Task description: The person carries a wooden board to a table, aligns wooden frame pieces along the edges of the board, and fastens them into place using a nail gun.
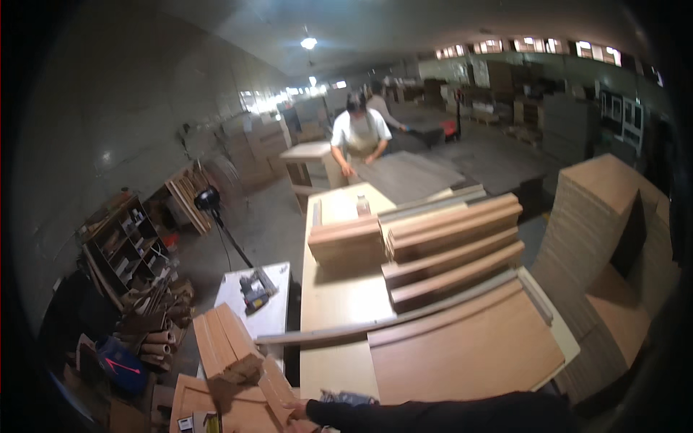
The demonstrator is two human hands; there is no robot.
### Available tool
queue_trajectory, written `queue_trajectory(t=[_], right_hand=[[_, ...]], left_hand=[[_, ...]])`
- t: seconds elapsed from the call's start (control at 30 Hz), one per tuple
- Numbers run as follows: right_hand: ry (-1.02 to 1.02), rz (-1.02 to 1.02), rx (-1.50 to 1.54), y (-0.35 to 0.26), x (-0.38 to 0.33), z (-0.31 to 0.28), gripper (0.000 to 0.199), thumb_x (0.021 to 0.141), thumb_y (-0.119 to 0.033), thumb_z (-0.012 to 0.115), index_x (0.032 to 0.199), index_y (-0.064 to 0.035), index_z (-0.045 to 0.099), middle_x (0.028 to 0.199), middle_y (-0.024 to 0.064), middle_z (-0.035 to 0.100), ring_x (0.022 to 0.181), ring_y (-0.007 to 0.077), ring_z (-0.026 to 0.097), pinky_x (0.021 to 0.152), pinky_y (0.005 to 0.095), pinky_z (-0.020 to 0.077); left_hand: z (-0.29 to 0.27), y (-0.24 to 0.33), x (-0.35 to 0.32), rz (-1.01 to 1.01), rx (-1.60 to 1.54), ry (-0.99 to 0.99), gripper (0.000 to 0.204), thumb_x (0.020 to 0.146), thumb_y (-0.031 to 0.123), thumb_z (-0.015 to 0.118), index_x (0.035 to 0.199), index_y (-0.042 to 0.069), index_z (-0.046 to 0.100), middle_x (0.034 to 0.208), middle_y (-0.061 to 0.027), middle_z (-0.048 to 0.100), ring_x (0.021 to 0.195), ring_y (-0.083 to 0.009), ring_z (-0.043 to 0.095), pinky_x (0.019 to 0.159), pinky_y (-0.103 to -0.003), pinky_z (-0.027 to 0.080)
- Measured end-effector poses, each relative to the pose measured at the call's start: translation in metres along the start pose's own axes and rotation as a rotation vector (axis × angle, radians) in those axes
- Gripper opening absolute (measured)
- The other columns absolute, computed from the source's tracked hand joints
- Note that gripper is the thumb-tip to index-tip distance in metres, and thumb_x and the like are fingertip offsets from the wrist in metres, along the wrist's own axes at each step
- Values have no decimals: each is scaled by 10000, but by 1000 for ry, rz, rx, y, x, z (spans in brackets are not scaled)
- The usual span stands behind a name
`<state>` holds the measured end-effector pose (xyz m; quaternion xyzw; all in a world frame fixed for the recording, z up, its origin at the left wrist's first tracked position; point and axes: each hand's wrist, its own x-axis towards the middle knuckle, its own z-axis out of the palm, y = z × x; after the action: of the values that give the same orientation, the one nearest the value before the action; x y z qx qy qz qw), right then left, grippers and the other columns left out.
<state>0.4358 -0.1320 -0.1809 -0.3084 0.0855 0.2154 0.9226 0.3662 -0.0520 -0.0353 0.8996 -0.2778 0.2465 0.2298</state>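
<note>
The dark-sleeved right arm (426,416) stretches leftward, one of the hands (296,408) blurred at its end.

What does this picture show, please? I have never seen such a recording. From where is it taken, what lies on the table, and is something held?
No machine is doing the work: a person uses bare hands. The picture comes from a fisheye camera on that person's head, so straight edges look bent. At the bottom, a dark sleeve leads to what seems the right hand, at the edge of a wooden board; whether it is held is unclear. The left hand cannot be made out clearly. The pale table carries stacked wooden strips and a large flat panel.
</note>
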Motion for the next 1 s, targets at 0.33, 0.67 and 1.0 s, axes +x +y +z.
queue_trajectory(t=[0.33, 0.67, 1.0], right_hand=[[647, -1121, -1415, -10, -320, -49, 130, 793, -165, 581, 895, -85, 588, 732, 85, 593, 629, 184, 571, 594, 316, 453], [1690, -377, -727, 58, -583, -63, 533, 639, -205, 689, 1085, 14, 493, 932, 118, 600, 837, 187, 579, 747, 293, 461], [1668, -166, -1416, 84, -655, -112, 780, 589, -475, 666, 1171, -7, 440, 1202, 155, 435, 1145, 308, 376, 965, 366, 308]], left_hand=[[-12, 92, -100, 146, -727, -360, 628, 527, 123, 578, 1146, 36, 514, 1251, -253, 314, 1106, -387, 367, 925, -438, 298], [67, 213, -81, 136, -172, -586, 756, 577, 316, 701, 1254, 164, 400, 1297, -219, 276, 1161, -394, 284, 947, -492, 255], [112, 364, -195, 525, -458, -894, 725, 678, 519, 597, 1238, 102, 398, 1307, -186, 295, 1217, -364, 256, 963, -527, 232]])
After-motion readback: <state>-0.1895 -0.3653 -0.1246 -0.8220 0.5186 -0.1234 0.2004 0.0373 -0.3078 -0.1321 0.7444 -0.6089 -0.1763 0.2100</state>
